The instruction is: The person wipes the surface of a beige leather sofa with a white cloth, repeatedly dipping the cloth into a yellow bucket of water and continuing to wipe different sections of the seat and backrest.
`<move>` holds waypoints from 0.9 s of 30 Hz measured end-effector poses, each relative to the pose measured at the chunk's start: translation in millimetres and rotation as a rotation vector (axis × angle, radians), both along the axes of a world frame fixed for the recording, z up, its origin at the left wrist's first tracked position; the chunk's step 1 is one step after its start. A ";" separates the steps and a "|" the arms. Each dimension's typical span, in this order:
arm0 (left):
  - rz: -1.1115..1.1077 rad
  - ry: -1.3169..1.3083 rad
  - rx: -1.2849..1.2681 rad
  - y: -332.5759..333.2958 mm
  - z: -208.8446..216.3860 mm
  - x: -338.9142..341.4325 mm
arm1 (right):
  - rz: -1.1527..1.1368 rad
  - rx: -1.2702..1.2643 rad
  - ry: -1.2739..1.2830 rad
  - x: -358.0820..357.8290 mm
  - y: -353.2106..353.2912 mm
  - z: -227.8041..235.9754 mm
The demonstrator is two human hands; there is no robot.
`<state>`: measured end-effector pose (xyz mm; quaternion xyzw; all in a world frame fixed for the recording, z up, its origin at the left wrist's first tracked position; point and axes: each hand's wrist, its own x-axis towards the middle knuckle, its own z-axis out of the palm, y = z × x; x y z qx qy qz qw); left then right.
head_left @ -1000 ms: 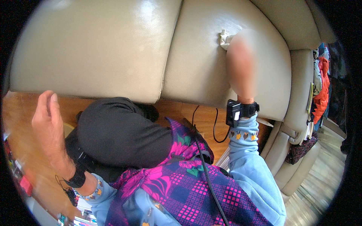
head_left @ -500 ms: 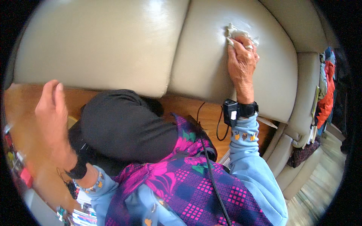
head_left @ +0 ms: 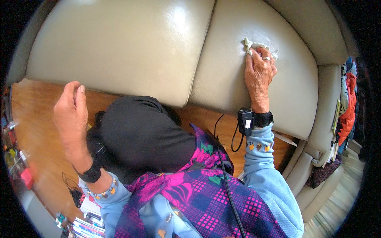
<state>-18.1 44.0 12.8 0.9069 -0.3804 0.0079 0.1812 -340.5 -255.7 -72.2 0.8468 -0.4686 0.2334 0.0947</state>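
Note:
My right hand (head_left: 260,73) presses a crumpled white cloth (head_left: 258,44) onto the right seat cushion (head_left: 226,67) of a beige, leather-like sofa. The fingers are closed over the cloth, which sticks out past the fingertips; a ring shows on one finger. My left hand (head_left: 72,115) hangs in front of the left seat cushion (head_left: 119,43), above the wooden floor. It holds nothing. Its thumb and forefinger point forward with a small gap, while the other fingers are partly hidden. Both wrists wear black straps, the right one with a small black box (head_left: 245,119).
A black cable (head_left: 227,186) runs down over my patterned vest. My dark-clad knee (head_left: 139,123) is close to the sofa front. Clothes (head_left: 348,107) and a dark bag (head_left: 323,171) are beyond the right armrest (head_left: 327,103). Books or papers (head_left: 88,228) lie at lower left.
The whole view has shifted, so the sofa sits lower and farther right. My right hand and the cloth have slid slightly toward me on the cushion. My left hand has moved a little right.

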 end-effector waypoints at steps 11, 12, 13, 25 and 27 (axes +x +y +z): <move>0.006 -0.012 -0.002 -7.5 1.7 -2.2 | 0.053 0.425 -0.264 -7.3 -6.5 20.2; 0.033 -0.018 0.049 -7.1 1.9 -1.9 | 0.077 0.280 -0.244 -5.9 -10.8 22.1; 0.031 -0.027 0.022 -6.1 1.5 -1.8 | 0.072 0.164 -0.204 -3.9 -15.6 23.3; -0.041 -0.050 0.007 -3.7 -5.2 7.9 | 0.179 0.255 -0.057 -11.3 16.4 15.5; -0.072 -0.093 0.020 -4.1 -5.3 7.1 | 0.324 0.478 -0.097 -24.1 33.2 31.1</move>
